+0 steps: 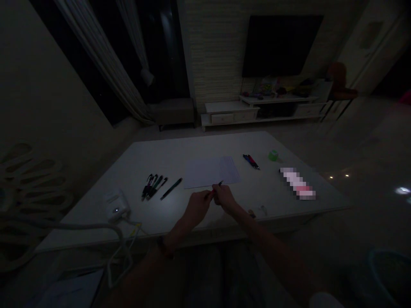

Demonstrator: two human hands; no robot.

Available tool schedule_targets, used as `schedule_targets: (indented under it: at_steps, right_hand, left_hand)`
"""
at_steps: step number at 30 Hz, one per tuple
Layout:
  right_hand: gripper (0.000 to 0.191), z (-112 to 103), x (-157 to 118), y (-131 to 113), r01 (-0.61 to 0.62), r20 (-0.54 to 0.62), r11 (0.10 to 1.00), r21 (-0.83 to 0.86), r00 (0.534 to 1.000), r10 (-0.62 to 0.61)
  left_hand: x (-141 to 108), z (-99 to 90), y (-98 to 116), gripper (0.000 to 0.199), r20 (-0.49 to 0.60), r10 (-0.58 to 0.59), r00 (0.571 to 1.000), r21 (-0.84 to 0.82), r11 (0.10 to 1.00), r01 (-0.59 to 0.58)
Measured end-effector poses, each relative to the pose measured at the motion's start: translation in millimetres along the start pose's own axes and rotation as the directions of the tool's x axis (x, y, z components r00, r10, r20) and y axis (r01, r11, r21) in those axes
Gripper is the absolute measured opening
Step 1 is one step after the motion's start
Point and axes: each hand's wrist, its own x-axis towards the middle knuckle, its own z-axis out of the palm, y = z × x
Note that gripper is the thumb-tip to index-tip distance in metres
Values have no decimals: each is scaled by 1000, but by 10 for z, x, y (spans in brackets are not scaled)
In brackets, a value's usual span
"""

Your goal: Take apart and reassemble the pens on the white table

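Note:
Both of my hands meet over the near edge of a white paper sheet (205, 172) in the dim head view. My left hand (199, 205) is closed on one end of a red and dark pen (211, 193). On the other side, my right hand (224, 196) pinches the same pen, whose dark tip points up and right. A single dark green pen (171, 188) lies left of the paper, beside a group of several pens (154, 187). Right of the paper rest blue and red pens (251, 161).
The white table (160, 154) also bears a green roll (273, 155), a blurred-out phone-like object (297, 184), small items (252, 213) near the front edge, and a white box (116, 205) with cables at the left. A TV cabinet (231, 112) stands beyond.

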Motion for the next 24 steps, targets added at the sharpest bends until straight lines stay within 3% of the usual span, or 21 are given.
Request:
schedule_targets:
  at_steps: [2,4,6,7,11,13,17,21,24]
  right_hand:
    - [29,-1,-10,-21,-20,-2,999,32,1000,20]
    - [32,-10,-9,-42,-11,5,999,33,1000,10]
    - [35,-40,4,-60,40,27,999,-1,999,-40]
    - [36,-65,13,-65,73,52,997,-23,996,-72]
    - [32,-200,44,-32,172,225,983,-68,962,-153]
    - [30,-265,51,17,161,247,981,-105,960,-132]
    - [37,-351,67,109,86,131,970,-225,990,-57]
    - [30,-375,79,140,180,176,953,-245,974,-139]
    - [33,-371,78,159,120,189,953,-279,980,-68]
  left_hand:
    - [37,-12,-8,39,94,-126,988,-335,930,151]
    - [65,-19,-33,35,249,-169,954,-592,753,288]
    - [84,-36,-72,32,345,-136,929,-683,643,348]
    - [93,-49,-96,31,354,-113,928,-673,658,337]
    - [136,-91,-241,28,187,-6,982,-369,926,76]
    - [154,-69,-336,25,85,45,995,-155,987,-31]
    - [147,62,-505,22,-30,114,993,110,988,-111]
    - [95,196,-621,21,-66,157,985,228,964,-138]
    - [52,270,-698,21,-72,183,981,264,952,-158]
